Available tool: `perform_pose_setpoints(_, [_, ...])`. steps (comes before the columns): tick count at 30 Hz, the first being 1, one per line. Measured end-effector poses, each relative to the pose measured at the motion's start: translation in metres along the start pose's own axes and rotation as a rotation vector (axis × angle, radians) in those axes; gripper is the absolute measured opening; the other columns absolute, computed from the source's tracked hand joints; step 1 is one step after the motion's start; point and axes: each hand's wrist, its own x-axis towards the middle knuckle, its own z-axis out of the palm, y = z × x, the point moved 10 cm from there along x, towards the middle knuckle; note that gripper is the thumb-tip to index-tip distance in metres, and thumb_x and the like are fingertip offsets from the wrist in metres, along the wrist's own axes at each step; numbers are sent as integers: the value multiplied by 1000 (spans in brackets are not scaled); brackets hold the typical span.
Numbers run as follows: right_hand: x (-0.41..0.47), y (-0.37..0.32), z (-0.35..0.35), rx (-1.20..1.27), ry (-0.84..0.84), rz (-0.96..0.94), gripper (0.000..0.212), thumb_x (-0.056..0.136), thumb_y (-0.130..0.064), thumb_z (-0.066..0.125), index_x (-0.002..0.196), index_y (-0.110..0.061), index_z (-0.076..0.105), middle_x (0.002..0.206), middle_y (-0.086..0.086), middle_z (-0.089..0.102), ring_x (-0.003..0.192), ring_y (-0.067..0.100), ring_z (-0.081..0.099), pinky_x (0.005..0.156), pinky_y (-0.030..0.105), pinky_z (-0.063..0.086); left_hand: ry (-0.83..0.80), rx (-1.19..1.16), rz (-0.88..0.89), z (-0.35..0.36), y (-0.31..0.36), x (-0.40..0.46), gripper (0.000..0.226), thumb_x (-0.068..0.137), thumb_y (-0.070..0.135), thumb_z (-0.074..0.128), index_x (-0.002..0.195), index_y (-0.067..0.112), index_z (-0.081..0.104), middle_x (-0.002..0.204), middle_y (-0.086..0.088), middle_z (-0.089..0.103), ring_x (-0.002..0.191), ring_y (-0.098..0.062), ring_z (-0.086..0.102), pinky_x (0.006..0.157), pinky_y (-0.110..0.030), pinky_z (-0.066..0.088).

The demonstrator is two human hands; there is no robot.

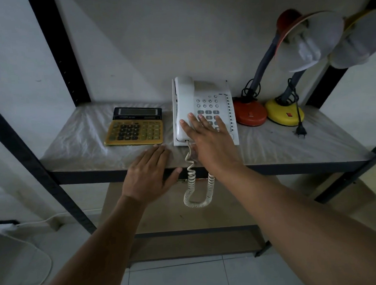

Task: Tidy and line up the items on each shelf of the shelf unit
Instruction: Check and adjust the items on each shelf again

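A white desk telephone (204, 97) stands mid-shelf, its coiled cord (194, 186) hanging over the front edge. My right hand (209, 139) lies flat on its keypad with straight, spread fingers. Left of the phone lies a gold calculator (134, 129) with a black display. My left hand (150, 174) rests open on the shelf's front edge, just below the calculator and beside the phone's corner. To the right stand a red desk lamp (250, 113) and a yellow desk lamp (284, 112), side by side, shades up at the top right.
The shelf board (77, 147) is covered in crinkled clear plastic. Black uprights (58, 51) frame the unit. The yellow lamp's plug (301, 132) lies on the board. A lower shelf (187, 219) shows beneath. A white cable (35, 257) trails on the tiled floor at left.
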Motion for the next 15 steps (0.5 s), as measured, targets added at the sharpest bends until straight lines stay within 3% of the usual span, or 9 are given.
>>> perform_pose_setpoints(5, [8,3,3,4,-11,-9,76,103,-27,54,163,-31,7,170,-1,1,156,19,11,124,48,-1,70,27,38,-1,0,-1,67,102,59,37,124,3,66,129,-17,66,122,-32,62,102,-45,48])
perform_pose_setpoints(15, [26,11,13,-30,-36,-57,69,107,-34,45,162,-33,3,170,-3,0,156,14,11,123,42,-1,162,79,96,0,3,-5,71,96,66,47,122,3,67,126,-16,68,120,-31,64,97,-46,53])
